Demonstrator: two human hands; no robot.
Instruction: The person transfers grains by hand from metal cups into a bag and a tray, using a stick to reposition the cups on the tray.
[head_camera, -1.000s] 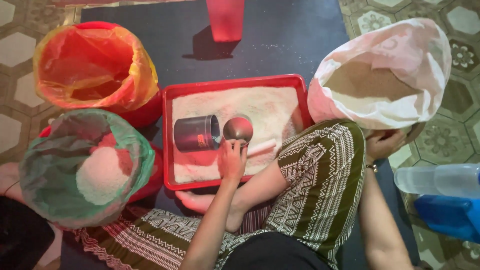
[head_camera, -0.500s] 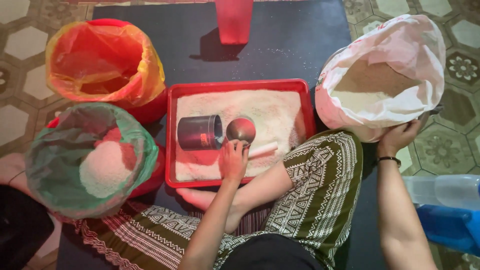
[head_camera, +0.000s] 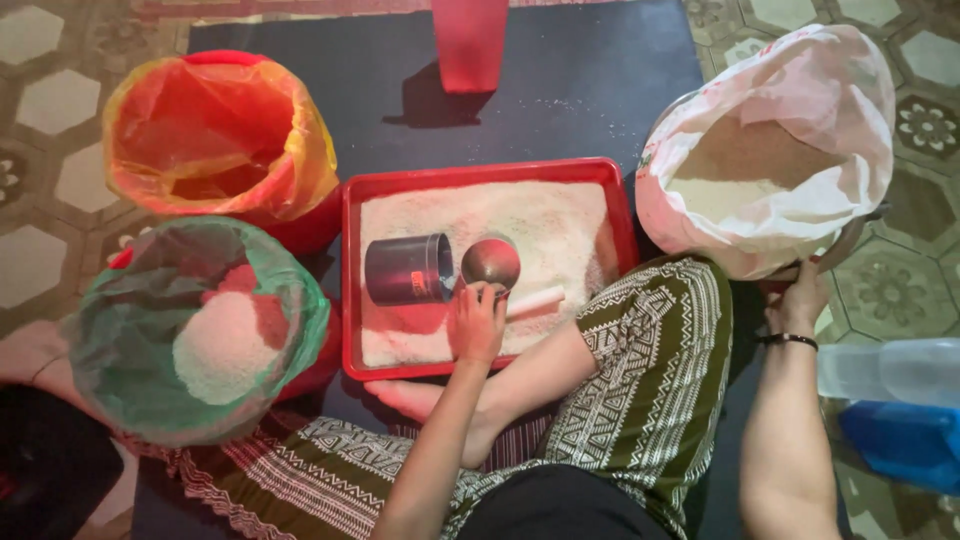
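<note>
A red tray (head_camera: 352, 300) spread with white rice lies on a dark mat in front of my crossed legs. A dark metal can (head_camera: 405, 270) lies on its side in the rice. My left hand (head_camera: 478, 322) grips a round metal scoop (head_camera: 490, 262) just right of the can's mouth. A short white rod (head_camera: 538, 299) lies on the rice beside that hand. My right hand (head_camera: 800, 297) holds the lower rim of a large white and pink sack (head_camera: 850, 90) filled with rice, to the right of the tray.
A red bucket lined with an orange-yellow bag (head_camera: 222, 140) stands at the upper left. A green-lined bucket (head_camera: 190, 330) holding a heap of rice is at the lower left. A red cup (head_camera: 470, 45) stands beyond the tray. A clear bottle (head_camera: 890, 370) and a blue container (head_camera: 905, 440) lie at the right.
The view has shifted a little, so everything sits slightly lower and further right. Both hands keep their holds; the scoop stays by the can.
</note>
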